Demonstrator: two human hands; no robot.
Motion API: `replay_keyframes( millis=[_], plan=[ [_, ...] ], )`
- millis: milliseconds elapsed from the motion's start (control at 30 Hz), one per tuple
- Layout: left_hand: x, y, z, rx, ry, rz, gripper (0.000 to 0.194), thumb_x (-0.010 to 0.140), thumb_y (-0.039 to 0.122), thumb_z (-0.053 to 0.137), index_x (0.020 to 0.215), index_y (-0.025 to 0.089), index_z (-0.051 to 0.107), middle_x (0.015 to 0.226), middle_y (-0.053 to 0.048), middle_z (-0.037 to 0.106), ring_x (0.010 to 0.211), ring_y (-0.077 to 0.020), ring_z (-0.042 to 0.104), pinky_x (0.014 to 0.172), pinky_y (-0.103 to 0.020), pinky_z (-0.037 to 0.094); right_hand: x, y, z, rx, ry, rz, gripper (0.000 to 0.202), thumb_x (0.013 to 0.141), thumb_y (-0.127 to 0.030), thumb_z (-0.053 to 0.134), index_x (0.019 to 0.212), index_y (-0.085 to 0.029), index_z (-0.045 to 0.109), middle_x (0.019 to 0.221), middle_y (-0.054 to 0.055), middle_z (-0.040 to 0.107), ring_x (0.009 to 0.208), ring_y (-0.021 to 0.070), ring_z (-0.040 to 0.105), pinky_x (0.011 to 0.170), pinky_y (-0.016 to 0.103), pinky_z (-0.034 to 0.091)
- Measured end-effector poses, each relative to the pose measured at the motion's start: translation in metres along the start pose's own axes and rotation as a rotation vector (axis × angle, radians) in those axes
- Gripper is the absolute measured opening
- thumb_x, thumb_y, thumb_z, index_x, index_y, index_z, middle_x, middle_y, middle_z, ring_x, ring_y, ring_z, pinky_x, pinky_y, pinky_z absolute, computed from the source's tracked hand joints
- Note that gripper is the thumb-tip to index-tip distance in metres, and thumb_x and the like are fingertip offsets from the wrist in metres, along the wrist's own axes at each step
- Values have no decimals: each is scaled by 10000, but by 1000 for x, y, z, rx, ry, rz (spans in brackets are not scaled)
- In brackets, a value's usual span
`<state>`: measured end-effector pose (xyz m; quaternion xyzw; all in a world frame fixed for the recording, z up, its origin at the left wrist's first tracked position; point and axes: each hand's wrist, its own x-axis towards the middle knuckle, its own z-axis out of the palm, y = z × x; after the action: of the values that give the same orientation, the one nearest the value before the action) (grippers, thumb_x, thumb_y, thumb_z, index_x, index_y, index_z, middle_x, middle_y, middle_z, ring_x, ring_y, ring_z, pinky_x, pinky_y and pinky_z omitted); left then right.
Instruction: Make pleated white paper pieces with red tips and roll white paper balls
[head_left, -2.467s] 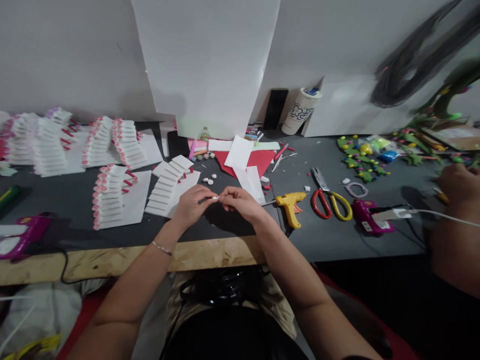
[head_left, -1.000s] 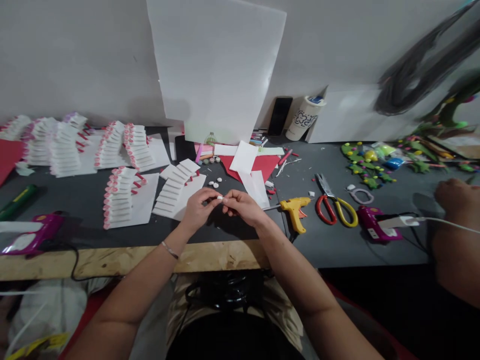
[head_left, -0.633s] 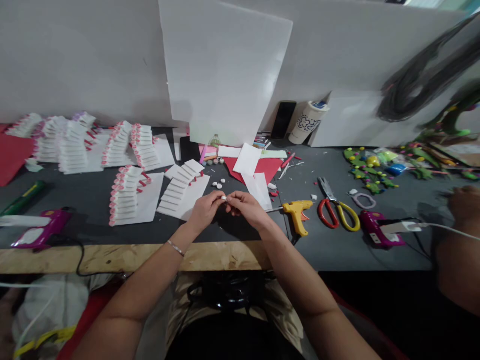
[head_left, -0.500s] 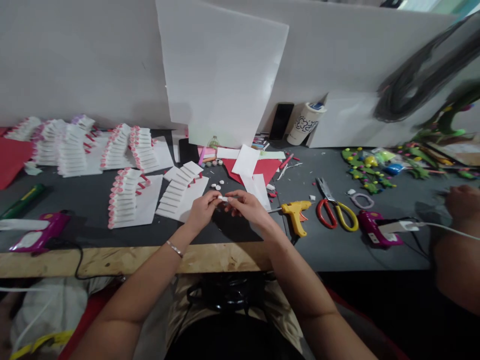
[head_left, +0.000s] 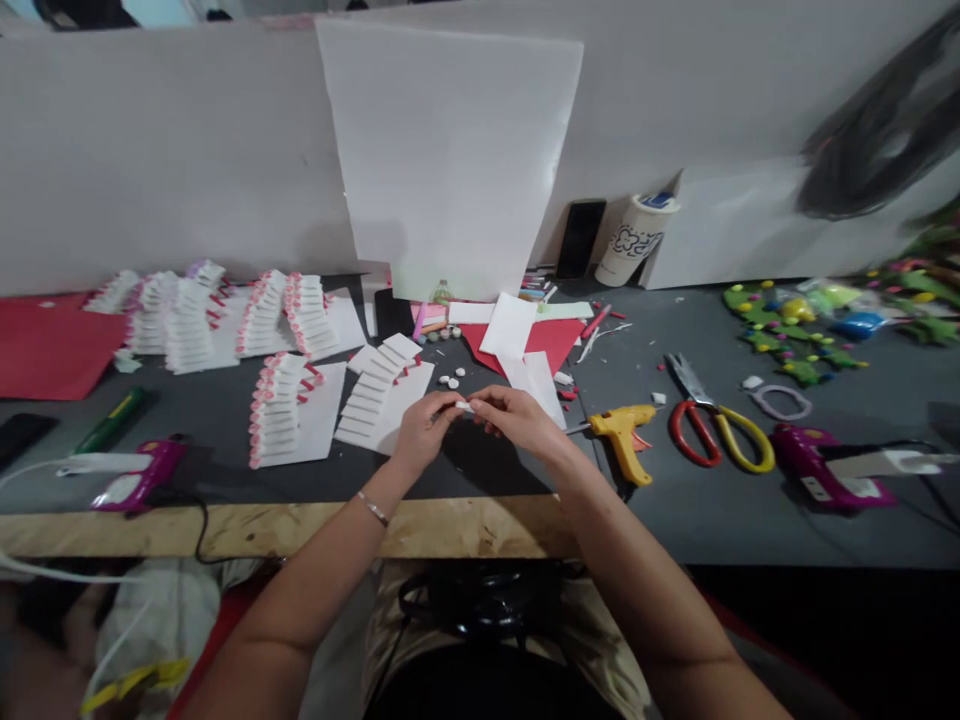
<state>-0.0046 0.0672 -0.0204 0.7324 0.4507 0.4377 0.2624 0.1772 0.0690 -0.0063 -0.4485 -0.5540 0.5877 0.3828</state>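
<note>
My left hand (head_left: 422, 428) and my right hand (head_left: 517, 412) meet above the dark table, their fingers closed on a small white piece (head_left: 463, 406) that looks like a short roll or strip. Its exact kind is too small to make out. Just beyond the fingers lie several small white rounds (head_left: 452, 381). Left of my left hand rests a white card with a row of overlapping white strips (head_left: 360, 405). Another such row, with pink curled ends (head_left: 281, 410), sits further left. Folded white paper (head_left: 510, 325) lies on red paper (head_left: 559, 345) behind my right hand.
To the right are a yellow glue gun (head_left: 624, 440), scissors with red and yellow handles (head_left: 712, 425) and a purple power strip (head_left: 832, 465). A cup (head_left: 634, 242) and a phone (head_left: 580, 240) stand at the back panel. Another purple power strip (head_left: 139, 478) lies left.
The view has swung, so the table's things appear further right. Another person's arm at the right edge is out of view. Both my hands still pinch the small white piece.
</note>
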Motion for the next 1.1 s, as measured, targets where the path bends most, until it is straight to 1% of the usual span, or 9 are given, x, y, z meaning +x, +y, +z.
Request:
replay_keyframes(
  millis=[233, 367, 467, 533, 600, 733, 867, 1000, 1100],
  plan=[
    [0, -1, -2, 232, -77, 272, 239, 989, 309, 495, 968, 181, 696, 893, -57, 743, 813, -156, 688, 734, -246, 522, -2, 3, -1, -10, 30, -3, 318, 701, -493, 723, 729, -184, 649, 602, -36, 602, 530, 96, 504, 521, 244, 385],
    [0, 2, 2, 413, -55, 366, 277, 1012, 287, 439, 996, 161, 685, 875, -78, 736, 810, -172, 684, 724, -265, 515, -2, 6, -1, 54, 45, 32, 322, 687, -491, 742, 727, -188, 642, 604, -37, 613, 520, 93, 508, 514, 240, 395],
    [0, 3, 5, 492, -64, 374, 291, 1014, 270, 423, 960, 163, 688, 833, -77, 725, 773, -177, 674, 712, -282, 515, 1, 9, 2, 114, 66, 71, 358, 641, -508, 782, 688, -189, 626, 569, -45, 594, 495, 87, 493, 494, 237, 385],
    [0, 1, 6, 435, -48, 332, 261, 1003, 264, 448, 978, 167, 688, 855, -76, 723, 796, -180, 676, 731, -291, 530, 3, 11, 4, 177, 75, 103, 404, 591, -533, 813, 678, -186, 625, 558, -50, 585, 480, 77, 480, 483, 231, 376],
    [0, -1, 5, 289, -18, 269, 212, 976, 267, 510, 1068, 178, 678, 912, -69, 721, 829, -175, 680, 756, -295, 551, 5, 12, 4, 267, 60, 143, 459, 538, -562, 839, 677, -179, 627, 567, -50, 587, 473, 65, 469, 474, 222, 367],
    [0, -4, 0, 57, -22, 216, 358, 923, 265, 608, 1278, 221, 606, 1043, -67, 698, 881, -163, 678, 797, -306, 572, 6, 11, 3, 428, -3, 222, 522, 474, -574, 878, 669, -167, 616, 562, -58, 567, 456, 41, 437, 449, 201, 336],
    [0, -5, -4, 78, -46, 287, 279, 927, 265, 613, 1197, 228, 669, 1077, -80, 700, 973, -181, 672, 875, -336, 561, 4, 11, 2, 456, -65, 270, 519, 497, -561, 885, 632, -160, 585, 533, -64, 536, 435, 30, 398, 426, 195, 309],
    [-1, -4, -4, 104, -70, 328, 214, 947, 276, 580, 1111, 209, 701, 1006, -74, 723, 922, -171, 686, 822, -307, 570, 3, 12, 0, 418, -86, 278, 505, 511, -550, 884, 636, -157, 593, 534, -59, 537, 446, 34, 401, 425, 194, 296],
    [-2, -3, -2, 108, -88, 301, 207, 944, 308, 586, 1077, 208, 708, 976, -69, 734, 886, -173, 691, 795, -308, 572, 2, 11, -1, 361, -92, 268, 504, 506, -557, 880, 613, -161, 586, 533, -58, 537, 450, 36, 404, 429, 198, 292]
  ],
)
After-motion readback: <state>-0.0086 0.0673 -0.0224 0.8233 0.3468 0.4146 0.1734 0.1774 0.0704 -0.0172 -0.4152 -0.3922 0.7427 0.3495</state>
